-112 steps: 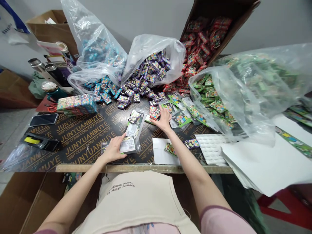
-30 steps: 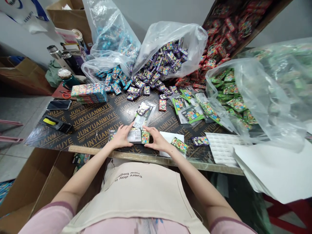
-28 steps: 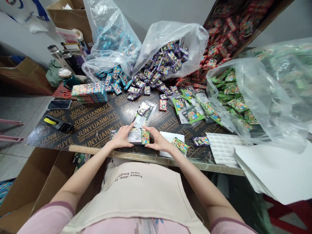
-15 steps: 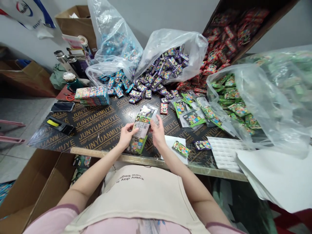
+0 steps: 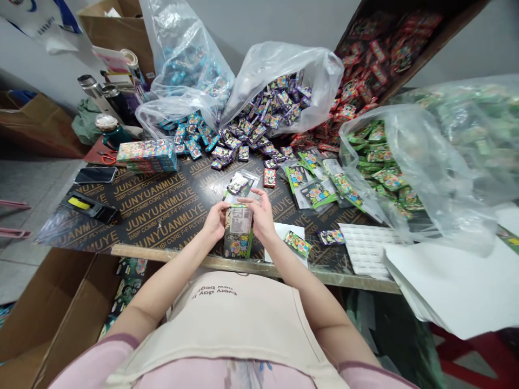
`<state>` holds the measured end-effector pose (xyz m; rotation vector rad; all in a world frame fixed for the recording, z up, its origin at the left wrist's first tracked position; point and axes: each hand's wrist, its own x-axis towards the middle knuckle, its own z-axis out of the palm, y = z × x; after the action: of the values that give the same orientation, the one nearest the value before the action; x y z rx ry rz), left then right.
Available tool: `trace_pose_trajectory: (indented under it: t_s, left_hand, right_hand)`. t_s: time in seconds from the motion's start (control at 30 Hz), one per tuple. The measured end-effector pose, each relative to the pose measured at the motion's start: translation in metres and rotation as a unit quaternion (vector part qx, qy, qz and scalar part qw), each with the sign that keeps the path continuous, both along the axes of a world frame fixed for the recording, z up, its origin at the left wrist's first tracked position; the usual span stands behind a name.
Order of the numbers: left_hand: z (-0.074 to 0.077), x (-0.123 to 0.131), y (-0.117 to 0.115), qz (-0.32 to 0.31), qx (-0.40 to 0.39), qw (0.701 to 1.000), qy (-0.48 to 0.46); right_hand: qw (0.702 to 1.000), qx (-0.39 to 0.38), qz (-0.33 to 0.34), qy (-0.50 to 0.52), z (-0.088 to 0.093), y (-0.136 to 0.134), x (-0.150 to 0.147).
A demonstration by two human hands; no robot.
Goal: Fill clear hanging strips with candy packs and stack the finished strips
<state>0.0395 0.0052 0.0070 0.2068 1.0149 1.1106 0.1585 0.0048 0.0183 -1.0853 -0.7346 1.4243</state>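
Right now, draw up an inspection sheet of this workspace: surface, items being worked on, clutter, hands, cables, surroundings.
Surface: dark tabletop, printed with gold lettering.
Job's things: printed pack between the hands; red packet lying beyond them; purple packets spilling from an open plastic bag.
Clutter: phone, tape dispenser and red-handled scissors at the left; white sheets at the right, overhanging the front edge.
Hands: left hand and right hand both hold the printed pack near its far end.
Cables: nothing seen.
Surroundings: grey wall behind; open cardboard box below tabletop level, at the left.
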Motion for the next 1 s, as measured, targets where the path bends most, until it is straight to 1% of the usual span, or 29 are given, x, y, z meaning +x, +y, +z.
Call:
trace_pose_trajectory:
  t_s: [0.1, 0.2, 0.27, 0.3, 0.37, 0.4, 0.47, 0.5, 0.57, 0.63, 0.73, 0.9, 0.97, 1.0]
  left_hand:
    - [0.003, -0.001, 0.007, 0.01, 0.028, 0.999, 0.019]
    - [0.004, 0.001, 0.009, 0.021, 0.06, 0.997, 0.047]
    - [0.003, 0.003, 0.01, 0.035, 0.086, 0.994, 0.065]
    - [0.003, 0.005, 0.01, 0.053, 0.101, 0.99, 0.079]
    - [0.001, 0.008, 0.009, 0.1, 0.129, 0.98, 0.112]
    - [0.0, 0.009, 0.008, 0.117, 0.142, 0.975, 0.128]
    - [-0.001, 0.01, 0.005, 0.126, 0.174, 0.963, 0.163]
    - [-0.002, 0.008, 0.004, 0.116, 0.195, 0.957, 0.183]
    - [-0.003, 0.003, 0.003, 0.074, 0.234, 0.941, 0.231]
    - [-0.002, -0.006, 0.005, 0.022, 0.261, 0.926, 0.272]
    - [0.001, -0.016, 0.012, -0.049, 0.271, 0.914, 0.297]
    - [0.012, -0.022, 0.024, -0.132, 0.268, 0.904, 0.304]
    - [0.018, -0.025, 0.028, -0.167, 0.284, 0.886, 0.327]
    - [0.02, -0.026, 0.029, -0.185, 0.298, 0.87, 0.346]
  right_hand:
    - [0.999, 0.009, -0.007, 0.037, -0.003, 0.0, 0.006]
    - [0.996, -0.022, -0.028, 0.083, -0.007, -0.001, 0.012]
    - [0.994, -0.05, -0.023, 0.093, -0.008, -0.001, 0.013]
    - [0.994, -0.057, -0.018, 0.091, -0.009, -0.001, 0.013]
    - [0.996, -0.047, -0.015, 0.075, -0.01, -0.001, 0.01]
    - [0.997, -0.033, -0.026, 0.065, -0.011, -0.001, 0.008]
    - [0.997, 0.009, -0.065, 0.045, -0.014, -0.003, 0.005]
    - [0.995, 0.029, -0.085, 0.034, -0.016, -0.004, 0.004]
    - [0.992, 0.058, -0.111, -0.005, -0.02, -0.006, 0.004]
    - [0.989, 0.074, -0.112, -0.062, -0.023, -0.008, 0.008]
    - [0.984, 0.088, -0.079, -0.136, -0.022, -0.008, 0.018]
    - [0.971, 0.097, -0.019, -0.219, -0.01, -0.001, 0.03]
    - [0.967, 0.096, 0.005, -0.235, -0.005, 0.003, 0.033]
    - [0.965, 0.097, 0.015, -0.242, -0.003, 0.004, 0.035]
